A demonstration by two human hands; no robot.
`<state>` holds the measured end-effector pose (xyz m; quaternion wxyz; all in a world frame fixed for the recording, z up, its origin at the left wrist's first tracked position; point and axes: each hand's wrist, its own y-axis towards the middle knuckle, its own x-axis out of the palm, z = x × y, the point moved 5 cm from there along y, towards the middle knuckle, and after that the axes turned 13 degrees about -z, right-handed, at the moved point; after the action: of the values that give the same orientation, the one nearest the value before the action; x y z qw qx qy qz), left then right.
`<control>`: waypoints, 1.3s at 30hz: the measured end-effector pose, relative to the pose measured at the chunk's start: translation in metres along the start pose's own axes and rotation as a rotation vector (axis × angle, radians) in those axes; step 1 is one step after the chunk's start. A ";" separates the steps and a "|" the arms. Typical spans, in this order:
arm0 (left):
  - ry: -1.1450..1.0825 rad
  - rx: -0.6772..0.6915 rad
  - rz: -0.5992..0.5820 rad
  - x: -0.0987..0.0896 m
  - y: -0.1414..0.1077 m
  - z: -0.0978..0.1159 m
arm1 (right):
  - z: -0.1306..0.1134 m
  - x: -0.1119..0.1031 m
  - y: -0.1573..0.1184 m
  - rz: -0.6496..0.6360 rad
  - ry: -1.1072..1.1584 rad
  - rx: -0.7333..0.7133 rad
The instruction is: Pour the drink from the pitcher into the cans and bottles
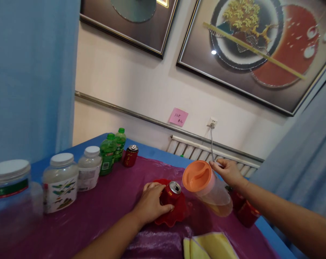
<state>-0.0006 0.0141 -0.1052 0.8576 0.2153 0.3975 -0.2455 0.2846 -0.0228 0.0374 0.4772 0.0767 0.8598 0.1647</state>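
Purple sheeting (111, 208) covers the counter (152, 151). Within the left hand's (149, 203) curled grasp stands a red can (169, 196); the right hand (229, 172) grips a tilted pitcher (215, 198), whose body slants below it.

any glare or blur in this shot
Head view: a bright glare spot on the framed picture at right, shine on the purple cover below the left hand; also in the head view, the far-left jar looks soft and the wall rail slants.
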 end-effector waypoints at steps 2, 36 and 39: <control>-0.002 0.001 -0.003 0.000 0.000 0.000 | -0.002 0.000 0.000 -0.006 -0.015 0.006; 0.010 -0.009 -0.035 0.001 -0.002 0.002 | -0.013 0.001 0.002 -0.018 -0.104 -0.013; 0.012 -0.009 -0.029 0.001 -0.002 0.002 | -0.012 0.001 0.001 -0.019 -0.108 -0.010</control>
<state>-0.0001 0.0111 -0.1048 0.8526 0.2070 0.4066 -0.2547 0.2741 -0.0239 0.0432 0.5248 0.0748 0.8327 0.1598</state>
